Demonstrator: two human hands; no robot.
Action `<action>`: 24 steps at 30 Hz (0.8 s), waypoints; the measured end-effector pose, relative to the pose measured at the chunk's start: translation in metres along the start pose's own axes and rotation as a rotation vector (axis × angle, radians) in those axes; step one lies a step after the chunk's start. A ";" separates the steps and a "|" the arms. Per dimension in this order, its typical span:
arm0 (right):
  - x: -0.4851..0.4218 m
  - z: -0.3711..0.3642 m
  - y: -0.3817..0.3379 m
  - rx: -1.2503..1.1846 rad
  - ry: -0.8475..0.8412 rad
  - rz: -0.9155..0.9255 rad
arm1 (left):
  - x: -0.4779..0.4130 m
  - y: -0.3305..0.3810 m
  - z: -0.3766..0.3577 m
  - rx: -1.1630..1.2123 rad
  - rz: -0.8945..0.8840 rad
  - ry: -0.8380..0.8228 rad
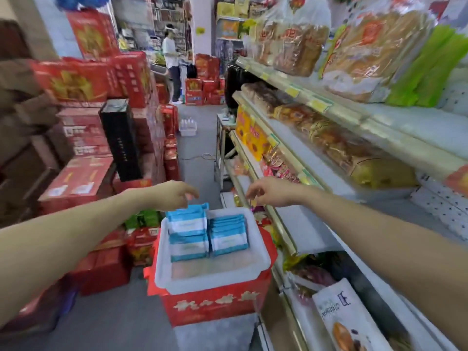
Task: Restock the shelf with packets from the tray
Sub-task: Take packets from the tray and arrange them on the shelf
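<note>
Centrally, a white tray (pixel 210 285) is seen set on top of a red box (pixel 215 307) on the floor (pixel 114 323), just beside the shelf (pixel 304 224) at right. Blue-and-white packets (pixel 188 233) are stacked in the far half of the tray in two piles: a taller left pile and a lower right pile (pixel 229 239). The near half of the tray is bare.

The left hand (pixel 174 195) is held over the far edge of the left pile, fingers curled down towards the top packet. Motion blur is present, so whether a packet is pinched cannot be told. The right hand (pixel 266 192) is held above the gap between tray and shelf edge, fingers loosely curled, nothing seen held in it.

The shelf board level with the hands is mostly bare. Bagged bread (pixel 296 44) is stocked on the upper boards, and a white printed bag (pixel 342 317) is laid on the lowest board. Red cartons (pixel 83 79) are piled at left, with a black crate (pixel 120 138) stood on end against them. A person (pixel 171 59) is seen far down the aisle.
</note>
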State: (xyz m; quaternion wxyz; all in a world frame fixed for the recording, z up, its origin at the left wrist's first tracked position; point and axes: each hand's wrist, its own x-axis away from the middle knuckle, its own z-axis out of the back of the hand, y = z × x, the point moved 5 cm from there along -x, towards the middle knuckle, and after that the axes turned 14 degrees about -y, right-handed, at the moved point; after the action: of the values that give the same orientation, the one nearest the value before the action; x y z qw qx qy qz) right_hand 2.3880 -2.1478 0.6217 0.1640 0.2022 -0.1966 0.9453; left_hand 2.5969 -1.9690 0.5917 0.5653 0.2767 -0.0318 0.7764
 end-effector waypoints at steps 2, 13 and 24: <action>-0.035 -0.038 0.009 -0.058 -0.052 -0.022 | -0.017 -0.017 -0.035 0.018 0.026 -0.058; -0.140 -0.179 0.027 0.069 -0.260 -0.080 | -0.087 -0.051 -0.154 -0.115 0.055 -0.242; -0.130 -0.184 0.027 0.162 -0.204 -0.097 | -0.089 -0.041 -0.165 -0.192 0.065 -0.241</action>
State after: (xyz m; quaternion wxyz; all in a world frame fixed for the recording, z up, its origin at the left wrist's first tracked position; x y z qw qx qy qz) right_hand 2.4311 -2.1203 0.4010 0.1719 0.3193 -0.1255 0.9234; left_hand 2.5865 -1.9709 0.3999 0.5557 0.3113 -0.1824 0.7490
